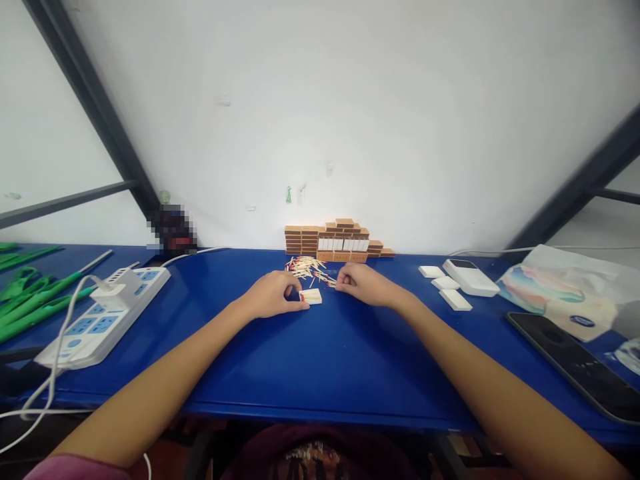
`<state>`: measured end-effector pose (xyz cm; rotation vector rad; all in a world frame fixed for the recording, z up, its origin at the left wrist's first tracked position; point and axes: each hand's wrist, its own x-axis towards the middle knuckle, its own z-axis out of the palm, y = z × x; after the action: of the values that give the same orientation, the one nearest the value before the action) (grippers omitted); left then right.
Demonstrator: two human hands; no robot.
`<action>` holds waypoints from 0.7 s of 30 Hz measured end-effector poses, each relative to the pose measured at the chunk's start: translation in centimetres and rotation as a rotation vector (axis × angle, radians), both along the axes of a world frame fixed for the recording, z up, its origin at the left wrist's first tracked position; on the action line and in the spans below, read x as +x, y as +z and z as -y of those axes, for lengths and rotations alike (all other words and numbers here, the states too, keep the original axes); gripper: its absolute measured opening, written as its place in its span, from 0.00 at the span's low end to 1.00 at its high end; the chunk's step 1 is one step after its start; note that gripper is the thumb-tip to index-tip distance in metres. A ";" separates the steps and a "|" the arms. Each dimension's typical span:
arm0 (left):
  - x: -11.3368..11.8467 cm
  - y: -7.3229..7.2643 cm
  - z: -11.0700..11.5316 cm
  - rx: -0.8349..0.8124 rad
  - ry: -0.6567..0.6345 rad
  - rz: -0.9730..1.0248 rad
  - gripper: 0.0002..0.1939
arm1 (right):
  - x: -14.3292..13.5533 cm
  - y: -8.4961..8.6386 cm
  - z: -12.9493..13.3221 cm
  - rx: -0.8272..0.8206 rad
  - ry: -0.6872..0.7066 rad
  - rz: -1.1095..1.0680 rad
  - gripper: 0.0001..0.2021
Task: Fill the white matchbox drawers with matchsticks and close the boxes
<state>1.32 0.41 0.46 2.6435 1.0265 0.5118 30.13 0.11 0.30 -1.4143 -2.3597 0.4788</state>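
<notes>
My left hand (274,294) is closed at the left end of a small white matchbox tray (312,297), with thumb and fingers at its edge. Some matches with red heads lie inside the tray. To the right, my right hand (361,283) is pinched at the edge of the match pile, its fingertips on a few matches (329,281). A loose heap of red-tipped matches (306,267) spreads on the blue table between and behind my hands. Stacked matchboxes (345,235) stand behind the heap, against the wall.
A white power strip (107,317) with a plugged-in charger and green tools (37,300) lie at left. Three white trays (456,300), a white device (471,277), a tissue pack (560,293) and a dark phone (575,363) are at right.
</notes>
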 end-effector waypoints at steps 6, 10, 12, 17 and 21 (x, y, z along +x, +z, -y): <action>-0.1 0.1 0.0 0.025 0.012 -0.025 0.23 | -0.6 -1.5 -0.5 0.125 -0.036 0.039 0.05; -0.1 0.1 0.0 0.025 0.018 -0.038 0.23 | -0.9 -1.3 -0.5 0.120 -0.059 0.069 0.03; -0.1 0.2 0.0 0.027 0.021 -0.043 0.23 | -1.1 -1.2 -0.4 0.084 -0.092 0.085 0.05; -0.1 0.1 0.0 0.044 0.021 -0.059 0.23 | -1.2 -1.0 -0.3 0.018 -0.109 0.154 0.07; 0.0 0.2 0.1 0.051 0.023 -0.069 0.23 | -1.0 -0.8 -0.3 -0.004 -0.103 0.185 0.08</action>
<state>1.29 0.32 0.65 2.7143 1.0789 0.4600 29.15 0.38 -0.54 -1.6364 -2.4116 0.3381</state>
